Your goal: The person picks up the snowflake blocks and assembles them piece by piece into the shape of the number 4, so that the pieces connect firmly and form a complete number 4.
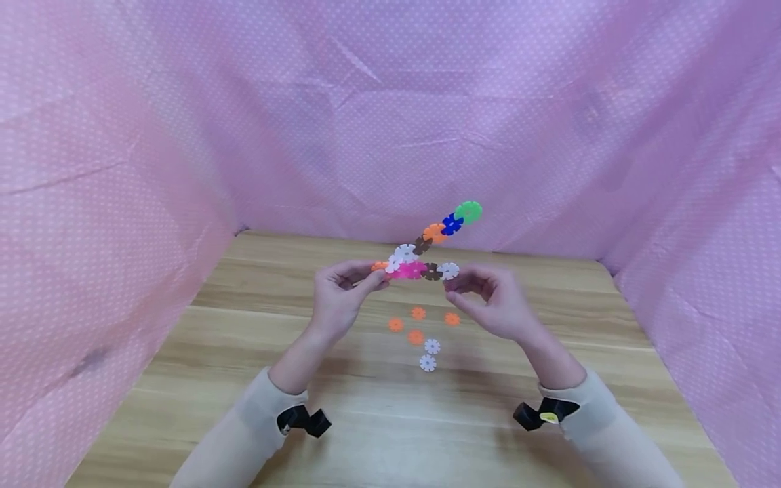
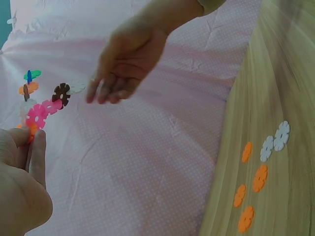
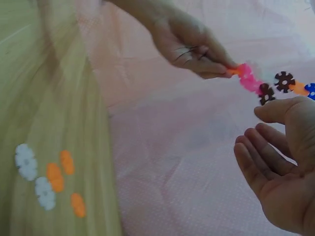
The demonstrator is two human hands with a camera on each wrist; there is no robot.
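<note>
My left hand (image 1: 337, 301) pinches an orange notched disc (image 2: 33, 131) between thumb and fingers, at one end of a linked string of plastic snowflake discs held up over the table. From there a row runs rightward through pink discs (image 1: 413, 270) and a brown disc (image 1: 432, 272) to a white disc (image 1: 449, 271). A second branch slants up and away through white, brown, orange and blue discs to a green disc (image 1: 468, 212). Beside the white end is my right hand (image 1: 497, 305), its fingers loosely bent and apart from the thumb, holding nothing in the right wrist view.
Several loose orange discs (image 1: 416, 337) lie on the wooden table (image 1: 378, 420) below the hands. Two white discs (image 1: 428, 363) sit nearer the front. Pink dotted cloth (image 1: 390, 122) hangs around the back and sides. Each wrist wears a black camera mount (image 1: 305, 421).
</note>
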